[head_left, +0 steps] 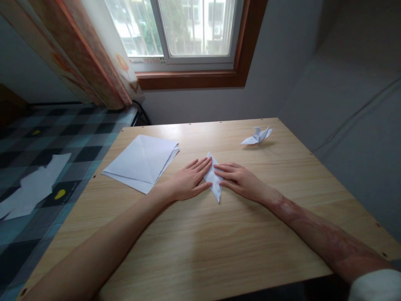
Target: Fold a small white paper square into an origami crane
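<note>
- Pale wooden surface [181, 255], filling the middle of the view.
- White paper sheets [140, 159], stacked on its left.
- Left hand [188, 182] and right hand [239, 179]: fingers [204, 166] straight, laid flat on the folded paper [214, 179], grasping nothing.
- Folded paper: narrow diamond between the hands, mid-surface.
- Paper crane [257, 136], far right.

You are handling smooth, matt paper in the folded diamond [214, 179]; your tabletop [194, 251] is showing faintly glossy wood grain, and the checked cover [87, 136] is looking like matt cloth.
</note>
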{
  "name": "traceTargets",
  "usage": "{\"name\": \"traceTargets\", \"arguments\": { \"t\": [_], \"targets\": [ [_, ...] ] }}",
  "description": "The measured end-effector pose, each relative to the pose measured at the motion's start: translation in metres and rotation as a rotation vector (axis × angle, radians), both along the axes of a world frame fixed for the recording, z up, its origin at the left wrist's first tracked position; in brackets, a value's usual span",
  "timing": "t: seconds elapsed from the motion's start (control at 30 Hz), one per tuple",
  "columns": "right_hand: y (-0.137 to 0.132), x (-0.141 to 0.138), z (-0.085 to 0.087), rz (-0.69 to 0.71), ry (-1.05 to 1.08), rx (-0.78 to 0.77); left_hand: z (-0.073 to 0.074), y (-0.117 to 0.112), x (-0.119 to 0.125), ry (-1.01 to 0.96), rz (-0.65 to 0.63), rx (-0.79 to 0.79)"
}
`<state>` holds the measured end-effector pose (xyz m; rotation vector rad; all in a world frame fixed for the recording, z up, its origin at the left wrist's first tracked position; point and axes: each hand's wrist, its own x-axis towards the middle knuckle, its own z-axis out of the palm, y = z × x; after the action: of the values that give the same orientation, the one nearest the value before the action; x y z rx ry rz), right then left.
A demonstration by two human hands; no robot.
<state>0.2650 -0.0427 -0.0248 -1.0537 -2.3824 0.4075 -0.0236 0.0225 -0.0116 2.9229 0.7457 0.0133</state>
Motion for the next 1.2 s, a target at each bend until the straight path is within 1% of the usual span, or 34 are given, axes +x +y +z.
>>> {"name": "traceTargets", "arguments": {
  "t": [0.1, 0.2, 0.3, 0.4, 0.5, 0.7, 0.93, 1.2],
  "targets": [
    [-0.003, -0.007, -0.001, -0.055, -0.062, -0.034, 0.000, -0.003, 0.001, 0.000, 0.003, 0.012],
    [-0.006, -0.009, 0.000, -0.068, -0.087, -0.060, -0.001, -0.004, 0.001, -0.008, -0.002, 0.021],
    [-0.006, -0.004, 0.001, -0.034, -0.068, -0.091, -0.001, -0.003, 0.000, -0.010, -0.003, 0.023],
    [-0.005, 0.002, 0.003, 0.029, -0.023, -0.129, 0.000, -0.002, 0.000, -0.004, -0.007, 0.016],
    [-0.004, 0.005, 0.004, 0.055, 0.012, -0.133, 0.001, -0.001, 0.000, 0.004, -0.011, 0.002],
    [-0.006, -0.001, 0.005, 0.017, -0.020, -0.116, 0.001, -0.005, 0.001, 0.006, 0.012, 0.005],
    [-0.011, -0.008, 0.001, -0.049, -0.133, -0.084, 0.004, -0.010, 0.003, 0.013, 0.040, -0.001],
    [-0.015, -0.015, 0.002, -0.096, -0.173, -0.085, 0.003, -0.013, 0.005, -0.037, 0.060, -0.003]
  ]
}}
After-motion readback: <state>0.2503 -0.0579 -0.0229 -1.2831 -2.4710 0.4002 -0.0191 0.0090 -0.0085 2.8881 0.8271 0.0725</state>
